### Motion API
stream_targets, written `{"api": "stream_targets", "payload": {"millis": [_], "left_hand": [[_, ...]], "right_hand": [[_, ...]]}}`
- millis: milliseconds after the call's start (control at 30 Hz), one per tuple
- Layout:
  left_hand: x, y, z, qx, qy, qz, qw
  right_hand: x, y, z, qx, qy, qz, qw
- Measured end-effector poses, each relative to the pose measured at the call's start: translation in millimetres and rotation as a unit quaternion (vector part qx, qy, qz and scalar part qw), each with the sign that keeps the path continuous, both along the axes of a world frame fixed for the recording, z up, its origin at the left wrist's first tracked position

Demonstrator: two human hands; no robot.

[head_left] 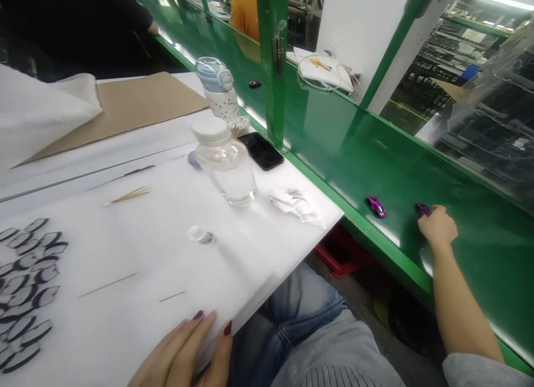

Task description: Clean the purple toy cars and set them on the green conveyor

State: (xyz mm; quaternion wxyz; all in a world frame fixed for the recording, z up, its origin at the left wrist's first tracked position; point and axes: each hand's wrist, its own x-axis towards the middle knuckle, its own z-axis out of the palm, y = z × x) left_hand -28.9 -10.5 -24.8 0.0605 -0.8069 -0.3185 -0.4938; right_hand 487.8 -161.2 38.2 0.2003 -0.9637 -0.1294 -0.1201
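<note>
My right hand reaches out over the green conveyor belt, its fingers closed on a small purple toy car. A second purple toy car sits on the belt just left of it. My left hand rests at the near edge of the white table, fingers stretched out, holding nothing. Thin wooden sticks lie on the table beyond it. A small clear vial or cap stands farther in.
A clear jar with a white lid, a water bottle, a black phone and crumpled tissue stand along the belt side. Dark-edged clear pieces cover the table's left. A green post rises beside the belt. Another purple car is farther up.
</note>
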Motion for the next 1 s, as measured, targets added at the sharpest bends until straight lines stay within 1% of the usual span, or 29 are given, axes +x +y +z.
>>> {"api": "stream_targets", "payload": {"millis": [67, 100, 133, 167, 200, 233, 267, 300, 333, 367, 400, 433, 467, 533, 567, 600, 633, 700, 733, 767, 833, 867, 900, 933, 1000], "left_hand": [[9.5, -5.9, 5.7, 0.004, -0.012, 0.050, 0.999], [14.1, -8.9, 8.1, -0.003, -0.014, 0.069, 0.998], [18.3, -11.7, 10.1, -0.013, -0.013, 0.081, 0.997], [21.8, -13.9, 11.8, -0.022, -0.014, 0.091, 0.996], [24.6, -15.6, 13.2, -0.028, -0.017, 0.102, 0.994], [26.5, -16.7, 14.4, -0.037, -0.019, 0.115, 0.992], [27.5, -17.5, 15.6, -0.046, -0.020, 0.130, 0.990], [28.0, -18.1, 17.0, -0.058, -0.018, 0.142, 0.988], [28.0, -18.5, 18.6, -0.070, -0.013, 0.147, 0.987], [27.9, -18.9, 20.5, -0.081, -0.006, 0.145, 0.986], [27.9, -19.1, 22.6, -0.089, 0.000, 0.136, 0.987], [28.1, -19.3, 24.8, -0.093, 0.004, 0.124, 0.988], [28.5, -19.5, 27.0, -0.094, 0.004, 0.111, 0.989], [29.7, -19.7, 30.9, -0.101, -0.004, 0.093, 0.990], [30.1, -19.8, 32.5, -0.106, -0.010, 0.088, 0.990], [30.3, -19.9, 33.9, -0.112, -0.014, 0.084, 0.990], [30.2, -19.9, 35.3, -0.120, -0.018, 0.079, 0.989], [28.6, -19.5, 38.6, -0.132, -0.021, 0.063, 0.989], [27.5, -18.9, 40.6, -0.138, -0.019, 0.057, 0.989], [26.2, -17.9, 43.1, -0.148, -0.013, 0.052, 0.988], [24.0, -14.8, 49.0, -0.181, 0.004, 0.048, 0.982], [23.4, -12.7, 52.4, -0.204, 0.015, 0.046, 0.978], [23.2, -10.4, 55.8, -0.229, 0.027, 0.045, 0.972], [23.4, -8.0, 59.0, -0.254, 0.037, 0.044, 0.966], [24.8, -3.8, 64.3, -0.289, 0.051, 0.048, 0.955]], "right_hand": [[-16.4, 14.0, 5.1, 0.004, -0.016, 0.047, 0.999], [-31.9, 27.2, 7.1, 0.009, -0.025, 0.090, 0.996], [-52.5, 43.4, 8.9, 0.017, -0.034, 0.146, 0.989], [-77.8, 61.3, 10.4, 0.028, -0.036, 0.228, 0.973], [-106.8, 79.7, 11.8, 0.035, -0.029, 0.323, 0.945], [-138.1, 97.5, 13.3, 0.045, -0.019, 0.450, 0.891], [-169.8, 113.9, 14.7, 0.056, -0.008, 0.645, 0.762], [-200.1, 128.4, 16.1, 0.059, 0.002, 0.731, 0.679], [-227.2, 140.8, 17.3, 0.063, 0.003, 0.789, 0.611], [-249.8, 151.2, 18.0, 0.068, -0.003, 0.844, 0.532], [-267.4, 159.6, 18.1, 0.073, -0.005, 0.867, 0.494], [-279.8, 166.3, 17.7, 0.081, -0.007, 0.876, 0.476], [-287.7, 171.4, 16.6, 0.092, -0.004, 0.870, 0.485], [-293.2, 178.0, 13.9, 0.118, 0.005, 0.822, 0.557], [-292.9, 179.9, 12.7, 0.129, 0.004, 0.798, 0.588], [-291.7, 181.2, 12.0, 0.136, -0.001, 0.784, 0.606], [-290.3, 182.0, 11.9, 0.138, -0.002, 0.783, 0.606], [-288.2, 183.4, 13.7, 0.130, 0.020, 0.804, 0.580], [-287.9, 184.5, 15.4, 0.132, 0.041, 0.804, 0.578], [-288.3, 186.2, 17.3, 0.146, 0.062, 0.788, 0.595], [-291.4, 191.6, 20.8, 0.205, 0.097, 0.719, 0.657], [-293.9, 195.1, 22.3, 0.234, 0.116, 0.684, 0.681], [-296.7, 198.8, 23.6, 0.249, 0.140, 0.667, 0.688], [-299.2, 202.3, 24.9, 0.241, 0.170, 0.671, 0.680], [-302.3, 207.0, 28.2, 0.194, 0.235, 0.707, 0.638]]}}
